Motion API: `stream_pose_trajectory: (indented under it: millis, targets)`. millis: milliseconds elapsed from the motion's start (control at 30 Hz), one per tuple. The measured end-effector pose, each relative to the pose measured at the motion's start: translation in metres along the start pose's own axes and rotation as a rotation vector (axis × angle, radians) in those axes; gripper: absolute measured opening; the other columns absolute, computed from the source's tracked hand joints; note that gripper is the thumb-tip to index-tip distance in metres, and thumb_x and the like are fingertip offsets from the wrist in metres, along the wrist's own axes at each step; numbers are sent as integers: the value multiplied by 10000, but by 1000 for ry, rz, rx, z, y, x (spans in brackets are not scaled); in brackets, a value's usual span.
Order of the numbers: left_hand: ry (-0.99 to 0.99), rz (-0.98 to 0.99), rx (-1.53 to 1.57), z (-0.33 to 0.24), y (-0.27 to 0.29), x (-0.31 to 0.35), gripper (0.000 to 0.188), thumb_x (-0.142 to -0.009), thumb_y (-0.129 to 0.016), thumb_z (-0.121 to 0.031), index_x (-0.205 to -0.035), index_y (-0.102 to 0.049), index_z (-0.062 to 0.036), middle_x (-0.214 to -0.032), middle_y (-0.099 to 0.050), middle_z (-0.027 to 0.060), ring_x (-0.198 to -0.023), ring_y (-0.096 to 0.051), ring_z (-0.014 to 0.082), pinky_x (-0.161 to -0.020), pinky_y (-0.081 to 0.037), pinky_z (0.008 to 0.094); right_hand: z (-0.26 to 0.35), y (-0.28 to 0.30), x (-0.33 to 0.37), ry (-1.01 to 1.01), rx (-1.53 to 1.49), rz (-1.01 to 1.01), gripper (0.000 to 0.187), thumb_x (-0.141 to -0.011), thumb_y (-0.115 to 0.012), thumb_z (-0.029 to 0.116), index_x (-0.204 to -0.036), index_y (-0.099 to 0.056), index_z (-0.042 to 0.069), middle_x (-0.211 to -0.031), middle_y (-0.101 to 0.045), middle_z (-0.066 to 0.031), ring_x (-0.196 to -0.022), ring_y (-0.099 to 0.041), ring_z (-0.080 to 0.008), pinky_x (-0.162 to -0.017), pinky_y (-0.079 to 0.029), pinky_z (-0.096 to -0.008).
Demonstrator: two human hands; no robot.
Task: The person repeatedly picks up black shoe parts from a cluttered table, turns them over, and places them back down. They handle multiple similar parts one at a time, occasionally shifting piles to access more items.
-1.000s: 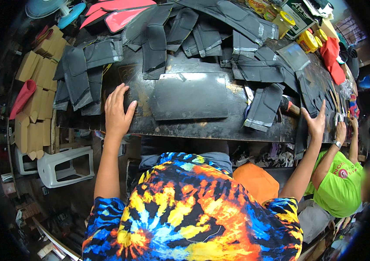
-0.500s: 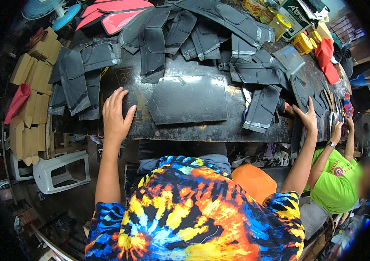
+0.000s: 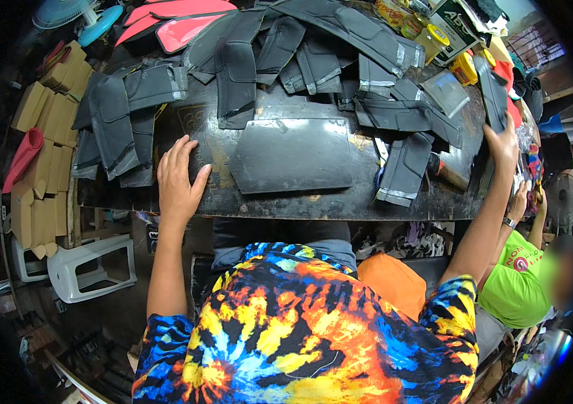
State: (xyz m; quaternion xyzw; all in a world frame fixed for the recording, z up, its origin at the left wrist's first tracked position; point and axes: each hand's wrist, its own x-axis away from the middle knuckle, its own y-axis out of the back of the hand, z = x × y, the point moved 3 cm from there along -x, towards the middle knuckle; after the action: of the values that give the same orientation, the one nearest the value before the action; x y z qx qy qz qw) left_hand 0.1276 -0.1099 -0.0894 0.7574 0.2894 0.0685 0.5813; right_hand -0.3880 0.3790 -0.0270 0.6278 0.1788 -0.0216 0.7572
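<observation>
My left hand (image 3: 180,176) lies flat on the dark worktable (image 3: 286,207), fingers stretched and thumb apart, holding nothing. To its right rests a black board (image 3: 293,156) with slanted corners on its left side. At the table's right end my right hand (image 3: 502,141) grips the near end of a long black sheet piece (image 3: 492,91), which stands up from the table. Left of that hand lies a tool with a wooden handle (image 3: 453,176), its dark and red end partly behind a black stitched piece (image 3: 405,168). Scissors (image 3: 382,156) lie beside that piece, partly covered.
Many black stitched pieces (image 3: 238,71) are heaped along the far side, with pink pieces (image 3: 185,30) behind. Yellow-lidded jars (image 3: 463,69) stand back right. A co-worker in a green shirt (image 3: 515,286) sits at the right. Left are stacked cardboard pieces (image 3: 50,135) and a white stool (image 3: 94,269).
My right hand has moved right and away from me, bringing the long black piece up and across to the right. The wooden-handled tool is more exposed. My left hand stays put.
</observation>
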Motion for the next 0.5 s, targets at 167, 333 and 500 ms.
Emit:
stream_pose_trajectory:
  millis: [167, 333, 500]
  targets:
    - [-12, -8, 5, 0, 0, -1, 545, -948, -675, -358, -1381, -570, -44, -1496, -535, 158, -1383, -480, 378, -1184, -319, 498, 38, -81, -56, 84, -112, 176, 1063, -690, -857, 592, -1542, -456, 96, -1375, -620, -294, -1292, -602, -411, -1082, -475, -473]
    - [0, -7, 2, 0, 0, 0, 543, -948, -672, -357, -1383, -571, -46, -1501, -531, 154, -1390, -474, 370, -1185, -316, 496, 59, -89, -18, 157, -246, 156, 868, -771, -831, 493, -1474, -546, 70, -1408, -601, -260, -1320, -579, -379, -1104, -458, -435]
    - [12, 13, -19, -3, 1, 0, 537, -952, -667, -352, -1386, -570, -51, -1503, -529, 143, -1398, -466, 358, -1189, -305, 495, 91, -44, 46, 509, -488, 224, 673, -783, -658, 89, -1449, -563, 90, -1404, -606, -205, -1349, -548, -332, -1173, -380, -390]
